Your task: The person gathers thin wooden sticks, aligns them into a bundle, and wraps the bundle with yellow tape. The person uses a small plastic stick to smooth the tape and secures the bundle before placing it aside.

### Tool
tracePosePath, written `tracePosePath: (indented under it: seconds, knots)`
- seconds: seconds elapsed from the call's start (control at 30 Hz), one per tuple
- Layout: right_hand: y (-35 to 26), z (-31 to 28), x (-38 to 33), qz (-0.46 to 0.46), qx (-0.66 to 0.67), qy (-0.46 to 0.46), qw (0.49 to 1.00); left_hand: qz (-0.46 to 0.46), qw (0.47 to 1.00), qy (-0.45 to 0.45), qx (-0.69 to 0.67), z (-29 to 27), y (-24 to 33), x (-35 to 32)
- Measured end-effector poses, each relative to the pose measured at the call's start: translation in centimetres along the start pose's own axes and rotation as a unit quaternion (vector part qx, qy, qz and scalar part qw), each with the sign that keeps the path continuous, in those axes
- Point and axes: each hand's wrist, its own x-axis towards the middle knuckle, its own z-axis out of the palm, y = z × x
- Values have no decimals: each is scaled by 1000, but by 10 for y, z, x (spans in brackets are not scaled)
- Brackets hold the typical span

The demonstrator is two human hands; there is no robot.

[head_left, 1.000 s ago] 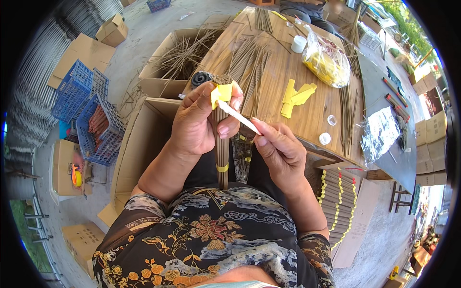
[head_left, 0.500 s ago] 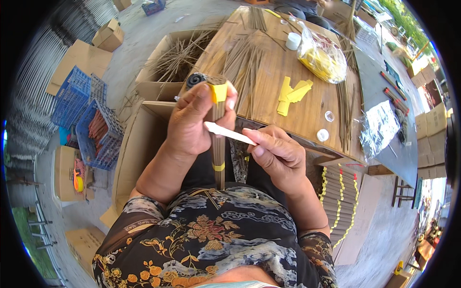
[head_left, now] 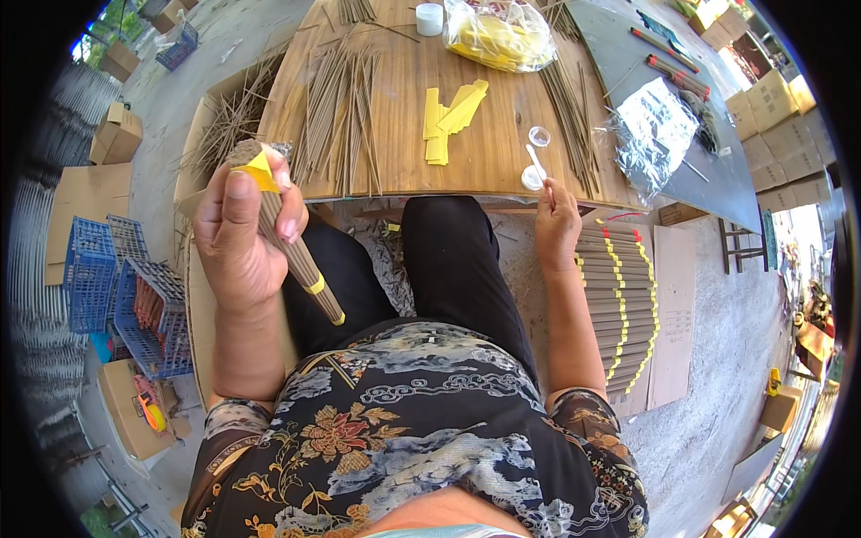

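Observation:
My left hand [head_left: 240,224] is closed round a bundle of brown incense sticks [head_left: 294,255], held tilted above my left thigh. A yellow paper strip [head_left: 261,170] wraps its upper end, and narrow yellow bands circle it lower down. Pinched in my right hand [head_left: 560,220] is a white flat stick [head_left: 535,160], like a small spatula. It reaches over a small round white dish [head_left: 532,178] at the table's near edge; whether it touches the contents I cannot tell. Loose yellow paper strips [head_left: 437,143] lie mid-table.
Loose incense sticks [head_left: 345,117] lie on the wooden table [head_left: 502,108], beside a white jar [head_left: 429,19] and a plastic bag [head_left: 502,40]. Banded bundles [head_left: 605,300] rest on cardboard at my right. Blue crates [head_left: 90,269] and a stick-filled carton [head_left: 202,134] stand left.
My right hand has carried the white stick away from the bundle, rightward to the small dish. My left hand has shifted left with the bundle, now more tilted. The view has also shifted.

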Motion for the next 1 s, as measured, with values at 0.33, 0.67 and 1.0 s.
tracePosePath:
  seconds: [0.33, 0.67, 1.0]
  knots:
    - [-6, -3, 5, -47, -102, -24, 993, -34, 999, 11, 17, 15, -13, -4]
    - [-194, -37, 15, -140, 457, -251, 842, -43, 996, -30, 66, 25, -7, -16]
    - [-229, -17, 5, -97, 626, -360, 685, -79, 989, -95, -82, 15, 5, -31]
